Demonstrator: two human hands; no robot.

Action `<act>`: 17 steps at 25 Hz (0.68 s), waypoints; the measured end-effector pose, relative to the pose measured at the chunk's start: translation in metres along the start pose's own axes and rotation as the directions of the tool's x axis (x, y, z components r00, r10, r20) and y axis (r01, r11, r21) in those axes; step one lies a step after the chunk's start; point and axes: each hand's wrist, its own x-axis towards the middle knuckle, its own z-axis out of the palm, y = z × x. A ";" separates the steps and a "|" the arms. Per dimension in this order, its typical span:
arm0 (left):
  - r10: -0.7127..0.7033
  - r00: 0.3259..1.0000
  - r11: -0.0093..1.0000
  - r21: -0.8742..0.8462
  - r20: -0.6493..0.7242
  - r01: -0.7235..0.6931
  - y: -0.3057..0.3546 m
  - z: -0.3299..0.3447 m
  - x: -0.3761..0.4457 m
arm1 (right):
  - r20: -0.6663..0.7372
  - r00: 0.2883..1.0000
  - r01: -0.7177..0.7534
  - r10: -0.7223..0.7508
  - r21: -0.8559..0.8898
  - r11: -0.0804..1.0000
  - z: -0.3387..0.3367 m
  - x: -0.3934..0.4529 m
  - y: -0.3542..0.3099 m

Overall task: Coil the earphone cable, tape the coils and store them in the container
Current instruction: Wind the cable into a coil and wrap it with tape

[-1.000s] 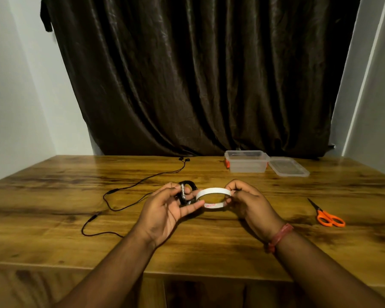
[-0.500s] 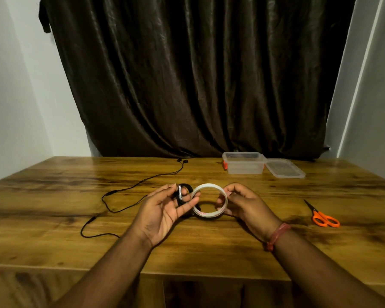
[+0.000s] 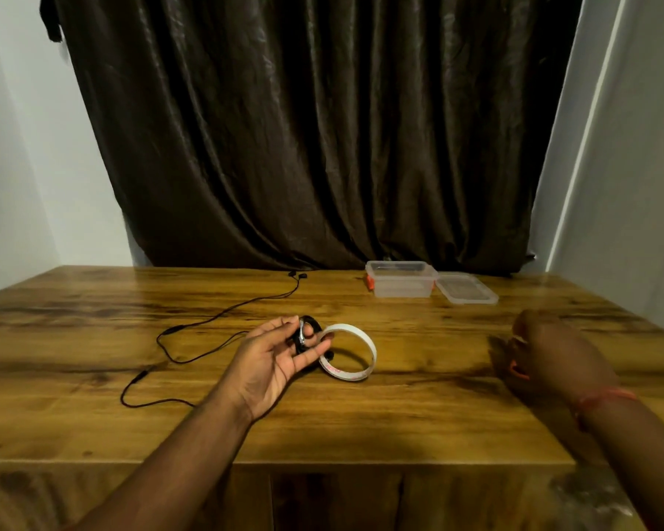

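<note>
My left hand point(image 3: 269, 362) pinches a small coil of the black earphone cable point(image 3: 310, 330) between thumb and fingers, just above the table. A short shiny strip, seemingly tape, lies across the coil. The rest of the cable point(image 3: 223, 312) trails loose to the left and back to the earbuds point(image 3: 298, 275). The white tape roll point(image 3: 371, 350) rests on the table, leaning against my left fingertips. My right hand point(image 3: 549, 350) is blurred at the right, fingers curled down over the orange scissors point(image 3: 517, 369), of which only a sliver shows.
A clear plastic container point(image 3: 401, 281) stands open at the back of the wooden table point(image 3: 399, 415), its lid point(image 3: 466, 289) lying beside it on the right. A dark curtain hangs behind the table. White walls stand on both sides.
My right hand has let go of the tape roll and swung right onto the scissors. The roll now lies on the table against my left hand, which still holds the coil.
</note>
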 end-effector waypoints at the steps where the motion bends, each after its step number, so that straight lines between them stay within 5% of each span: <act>1: 0.000 1.000 1.000 0.003 -0.001 0.000 0.000 0.001 0.000 | 0.033 0.999 -0.021 0.024 -0.066 0.998 0.002 -0.001 0.005; 12: 0.009 1.000 1.000 0.021 -0.019 -0.008 0.000 0.000 -0.002 | 0.257 0.955 -0.101 0.148 -0.186 0.977 0.017 0.002 -0.012; 17: 0.008 1.000 1.000 0.030 -0.009 -0.007 -0.002 -0.005 0.001 | 0.364 0.925 0.031 0.104 -0.346 0.938 0.010 0.000 -0.040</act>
